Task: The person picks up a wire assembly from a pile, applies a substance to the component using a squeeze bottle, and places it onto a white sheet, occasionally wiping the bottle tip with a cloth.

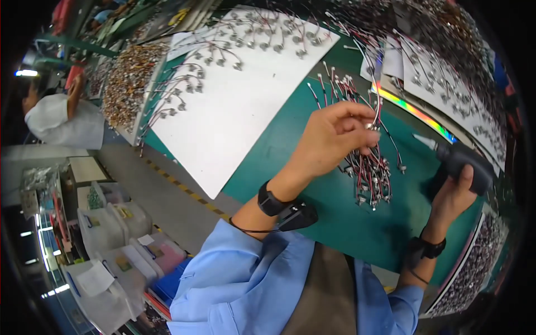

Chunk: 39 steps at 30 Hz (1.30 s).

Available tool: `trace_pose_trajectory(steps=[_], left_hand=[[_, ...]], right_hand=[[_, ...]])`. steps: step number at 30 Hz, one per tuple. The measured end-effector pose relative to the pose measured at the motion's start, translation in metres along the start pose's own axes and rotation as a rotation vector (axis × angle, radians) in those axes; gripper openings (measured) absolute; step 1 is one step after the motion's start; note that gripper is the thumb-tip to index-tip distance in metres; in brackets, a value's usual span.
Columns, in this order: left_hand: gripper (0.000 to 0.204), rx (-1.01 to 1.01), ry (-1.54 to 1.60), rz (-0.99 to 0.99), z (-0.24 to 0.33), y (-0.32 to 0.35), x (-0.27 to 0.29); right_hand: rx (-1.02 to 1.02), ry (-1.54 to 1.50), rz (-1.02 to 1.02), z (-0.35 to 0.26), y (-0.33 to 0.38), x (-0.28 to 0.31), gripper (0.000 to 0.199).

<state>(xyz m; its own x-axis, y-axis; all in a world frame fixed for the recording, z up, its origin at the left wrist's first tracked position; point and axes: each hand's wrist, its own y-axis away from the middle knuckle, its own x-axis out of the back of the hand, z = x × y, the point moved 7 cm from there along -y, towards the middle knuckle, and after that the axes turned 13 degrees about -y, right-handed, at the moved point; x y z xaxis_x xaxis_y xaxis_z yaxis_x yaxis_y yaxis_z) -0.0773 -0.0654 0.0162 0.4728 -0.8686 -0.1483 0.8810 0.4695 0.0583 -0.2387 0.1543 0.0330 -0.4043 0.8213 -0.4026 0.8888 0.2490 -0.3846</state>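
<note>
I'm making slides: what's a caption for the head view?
Left hand pinches a wire lead over wired parts; right hand holds a black nozzled tool.

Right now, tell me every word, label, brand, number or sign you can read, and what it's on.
None can be read.
Black handheld tool in the right hand: no lettering I can make out.
White paper on a plastic bin at lower left: too small and blurred to read.
White board on the table: no legible print.
Black wristband on the left wrist: nothing legible.
</note>
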Motion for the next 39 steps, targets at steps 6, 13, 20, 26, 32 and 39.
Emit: trace_pose_trajectory(steps=[6, 13, 20, 26, 32, 39], left_hand=[[0.018, -0.085, -0.373, 0.310, 0.042, 0.025, 0.093], [0.022, 0.071, -0.807, 0.729, 0.059, -0.009, 0.243], [0.021, 0.228, -1.203, 0.752, 0.012, -0.055, 0.260], [0.025, 0.350, -1.280, 0.741, -0.002, -0.064, 0.254], [0.032, 0.234, -1.384, 0.712, 0.009, -0.056, 0.246], [0.039, -0.236, -1.534, 0.666, 0.044, -0.045, 0.182]], right_hand=[[-0.057, -0.037, 0.195, 0.010, 0.016, 0.034, 0.034], [-0.128, -0.058, 0.274, 0.014, 0.013, 0.041, 0.025], [-0.094, -0.023, 0.302, 0.010, 0.015, 0.034, 0.024], [-0.091, -0.052, 0.268, 0.007, 0.013, 0.033, 0.026], [-0.068, -0.051, 0.356, -0.005, 0.012, 0.023, 0.028], [-0.020, -0.113, 0.391, -0.024, 0.004, 0.048, 0.028]])
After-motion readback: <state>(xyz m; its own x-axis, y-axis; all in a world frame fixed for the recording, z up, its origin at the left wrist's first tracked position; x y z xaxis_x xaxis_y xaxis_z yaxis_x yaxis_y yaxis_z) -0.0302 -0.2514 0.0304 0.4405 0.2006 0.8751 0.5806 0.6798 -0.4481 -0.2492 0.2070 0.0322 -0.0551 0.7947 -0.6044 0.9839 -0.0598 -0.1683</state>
